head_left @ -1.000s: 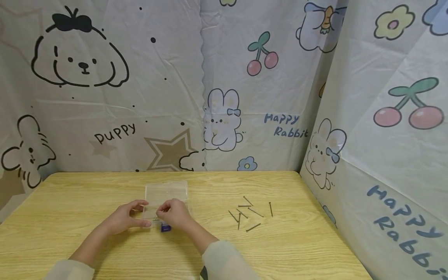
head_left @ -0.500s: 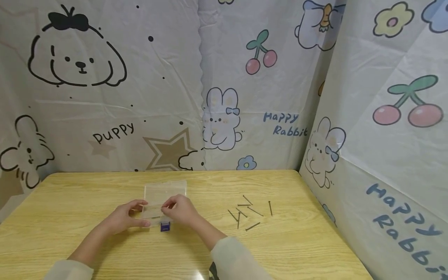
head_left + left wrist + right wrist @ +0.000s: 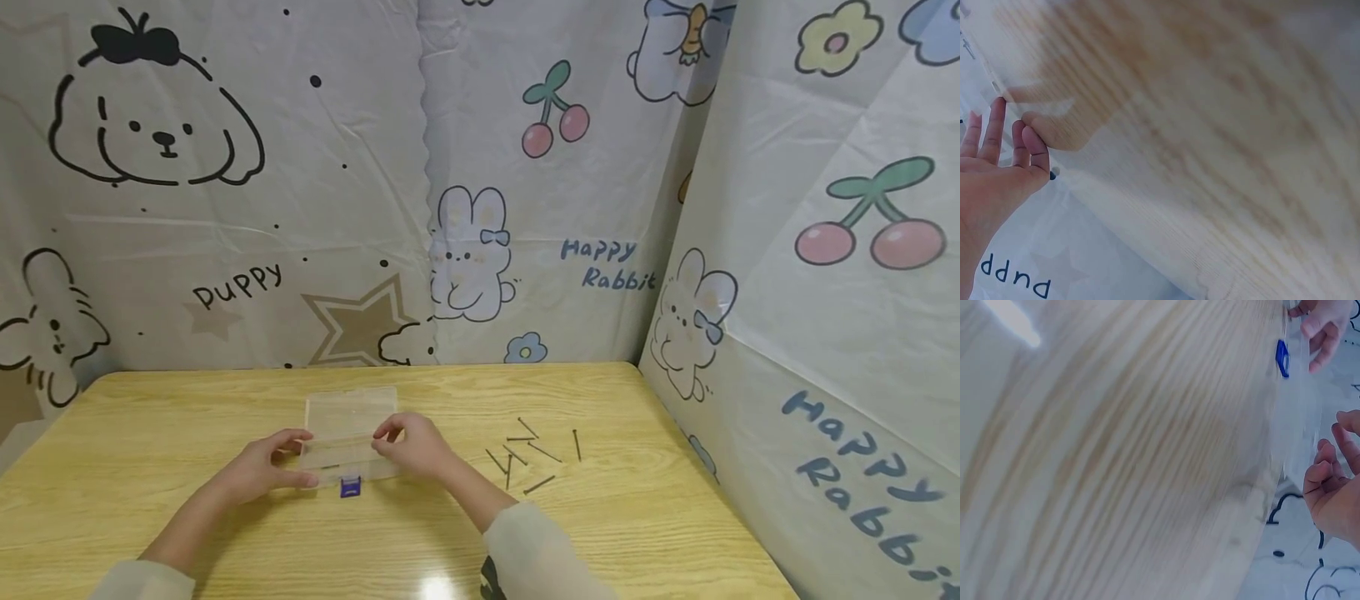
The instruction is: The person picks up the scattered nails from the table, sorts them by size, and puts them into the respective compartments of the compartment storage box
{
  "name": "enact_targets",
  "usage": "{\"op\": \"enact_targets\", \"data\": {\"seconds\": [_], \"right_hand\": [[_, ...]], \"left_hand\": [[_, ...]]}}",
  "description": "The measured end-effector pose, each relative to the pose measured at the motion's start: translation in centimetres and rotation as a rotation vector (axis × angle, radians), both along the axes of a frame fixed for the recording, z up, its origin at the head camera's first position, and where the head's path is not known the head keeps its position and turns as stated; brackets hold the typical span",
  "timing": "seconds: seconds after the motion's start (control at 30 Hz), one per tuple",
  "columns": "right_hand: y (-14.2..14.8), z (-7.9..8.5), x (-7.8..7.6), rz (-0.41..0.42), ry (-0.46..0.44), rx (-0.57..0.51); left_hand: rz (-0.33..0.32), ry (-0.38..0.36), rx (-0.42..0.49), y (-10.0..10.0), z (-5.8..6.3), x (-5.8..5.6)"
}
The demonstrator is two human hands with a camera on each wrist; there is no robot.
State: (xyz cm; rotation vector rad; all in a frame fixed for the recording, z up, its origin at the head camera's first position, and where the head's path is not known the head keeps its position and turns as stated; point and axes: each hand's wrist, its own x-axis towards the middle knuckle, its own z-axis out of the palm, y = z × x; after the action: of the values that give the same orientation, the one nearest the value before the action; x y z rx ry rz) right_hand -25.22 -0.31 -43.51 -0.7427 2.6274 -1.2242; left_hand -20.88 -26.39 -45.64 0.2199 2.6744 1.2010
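The right hand [image 3: 415, 446] now sits farther from the left hand [image 3: 262, 468], baring more clear box [image 3: 343, 452] between them.

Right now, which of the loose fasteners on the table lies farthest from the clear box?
The rightmost fastener in the head view, touching no other; the other fasteners all lie nearer the clear box.

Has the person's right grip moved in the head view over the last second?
Yes, rightward: judged against the loose nails, the right grip has come closer, shifting from over the clear plastic box's middle to its right edge.
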Motion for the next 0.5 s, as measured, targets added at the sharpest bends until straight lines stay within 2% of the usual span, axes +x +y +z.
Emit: {"op": "enact_targets", "data": {"seconds": [0.23, 0.5], "right_hand": [[2.5, 0.1, -0.8, -0.029, 0.034, 0.022], [5.2, 0.6, -1.3, -0.053, 0.02, 0.008]], "left_hand": [[-0.004, -0.004, -0.01, -0.1, 0.1, 0.1], [-0.009, -0.002, -0.013, 0.0, 0.1, 0.1]]}}
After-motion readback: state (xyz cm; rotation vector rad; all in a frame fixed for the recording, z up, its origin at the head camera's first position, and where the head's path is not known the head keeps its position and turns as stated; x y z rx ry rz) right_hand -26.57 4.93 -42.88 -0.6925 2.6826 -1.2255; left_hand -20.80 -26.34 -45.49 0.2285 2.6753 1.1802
